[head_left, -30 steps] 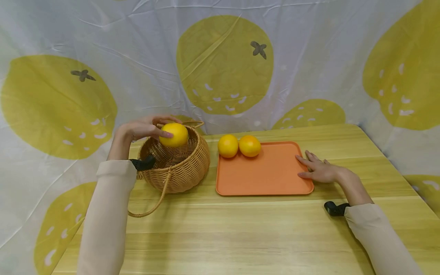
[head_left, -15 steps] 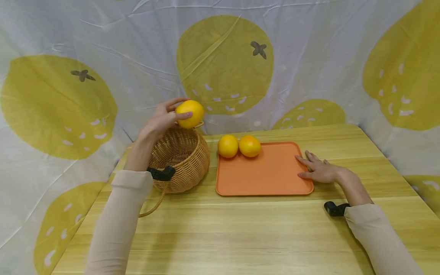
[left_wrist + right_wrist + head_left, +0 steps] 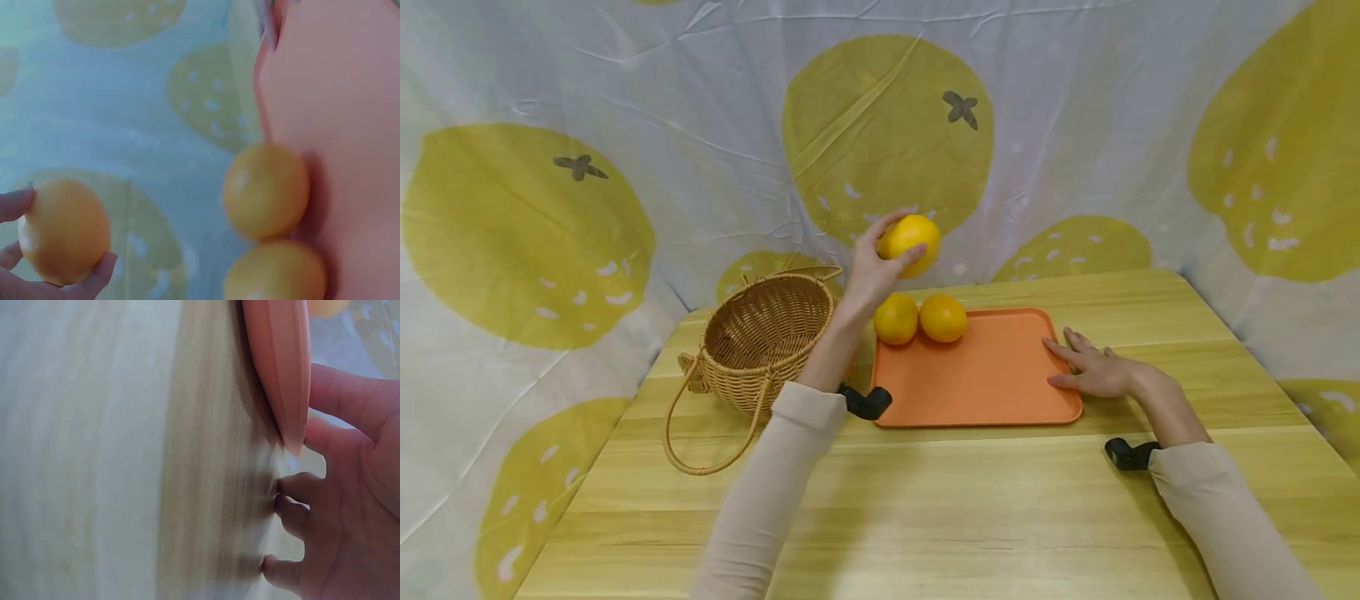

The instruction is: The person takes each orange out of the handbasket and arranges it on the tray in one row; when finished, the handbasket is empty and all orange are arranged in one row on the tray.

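My left hand [image 3: 870, 273] holds an orange [image 3: 917, 237] between thumb and fingers, in the air above the tray's back left corner. In the left wrist view that held orange [image 3: 65, 231] is gripped at its sides. Below it, two oranges lie side by side on the coral tray [image 3: 981, 379], a left one [image 3: 896, 320] and a right one [image 3: 943, 318]. My right hand [image 3: 1101, 372] rests at the tray's right edge, fingers spread. The right wrist view has its thumb and a finger at the rim of the tray [image 3: 281, 356], with other fingertips down on the table.
A round wicker basket [image 3: 730, 385] stands left of the tray, with one handle [image 3: 700, 472] folded down toward the front. Behind the wooden table [image 3: 970, 517] hangs a fruit-print curtain [image 3: 1067, 125]. My left forearm passes in front of the basket's right side.
My left hand has lifted the orange out of the basket's mouth and carried it right, over the tray's back left corner. The right hand and the two oranges have stayed put.
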A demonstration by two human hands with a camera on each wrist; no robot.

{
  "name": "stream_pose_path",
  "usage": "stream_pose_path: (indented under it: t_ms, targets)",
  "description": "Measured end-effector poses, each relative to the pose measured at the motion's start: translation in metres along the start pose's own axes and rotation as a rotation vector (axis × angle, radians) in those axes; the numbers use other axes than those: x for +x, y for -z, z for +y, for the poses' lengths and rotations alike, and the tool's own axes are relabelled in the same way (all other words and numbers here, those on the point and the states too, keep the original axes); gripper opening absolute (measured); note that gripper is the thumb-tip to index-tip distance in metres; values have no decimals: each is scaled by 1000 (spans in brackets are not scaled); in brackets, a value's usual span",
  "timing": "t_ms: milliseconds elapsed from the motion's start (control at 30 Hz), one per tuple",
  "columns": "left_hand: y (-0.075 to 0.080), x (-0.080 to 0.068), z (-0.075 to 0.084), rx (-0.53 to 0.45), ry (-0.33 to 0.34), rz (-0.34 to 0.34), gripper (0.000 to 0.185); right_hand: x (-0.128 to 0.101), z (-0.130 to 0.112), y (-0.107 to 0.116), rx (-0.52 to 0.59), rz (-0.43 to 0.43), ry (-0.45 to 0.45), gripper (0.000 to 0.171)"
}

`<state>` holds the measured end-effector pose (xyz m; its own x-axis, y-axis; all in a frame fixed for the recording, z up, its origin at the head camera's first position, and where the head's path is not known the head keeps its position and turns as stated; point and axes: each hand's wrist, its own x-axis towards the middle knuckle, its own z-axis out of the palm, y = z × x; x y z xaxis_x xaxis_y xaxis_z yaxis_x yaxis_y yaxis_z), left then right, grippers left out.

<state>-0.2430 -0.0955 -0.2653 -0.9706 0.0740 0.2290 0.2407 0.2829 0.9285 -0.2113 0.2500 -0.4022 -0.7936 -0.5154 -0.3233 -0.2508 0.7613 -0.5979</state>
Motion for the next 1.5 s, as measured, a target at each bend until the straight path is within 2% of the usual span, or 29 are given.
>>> stream_pose_path:
  t_ms: [167, 367, 500, 633, 767, 967, 1100, 1267, 1367, 1500]
  targets:
    - [-51, -6, -21, 72, -21, 27, 54, 1, -1, 0, 6, -6, -3, 86]
    - [-105, -14, -39, 183, -3, 48, 54, 2, -3, -1, 14, -7, -5, 85]
    - [-133, -20, -49, 200, 23, 34, 53, 2, -5, -2, 10, -5, -7, 85]
    - [-153, -26, -60, 200, 59, 30, 52, 4, -4, -3, 18, 0, -2, 87]
    - [-163, -29, -72, 215, 69, 44, 53, 6, 0, -4, 33, 11, 17, 88]
    - [-169, -31, -85, 279, 81, 40, 52, 5, -5, -2, 7, -4, -11, 85]
    - [-169, -31, -87, 328, 103, -18, 60, 3, -2, -2, 24, 0, 3, 87]
    - [-166, -29, -89, 371, 98, -97, 67, 2, 3, -1, 49, 13, 13, 89]
    - [-167, -28, -90, 367, 90, -87, 67, 1, 3, -1, 37, 17, 3, 88]
    - [-172, -27, -92, 344, 82, -32, 66, 1, 2, 0, 21, 14, 1, 88]
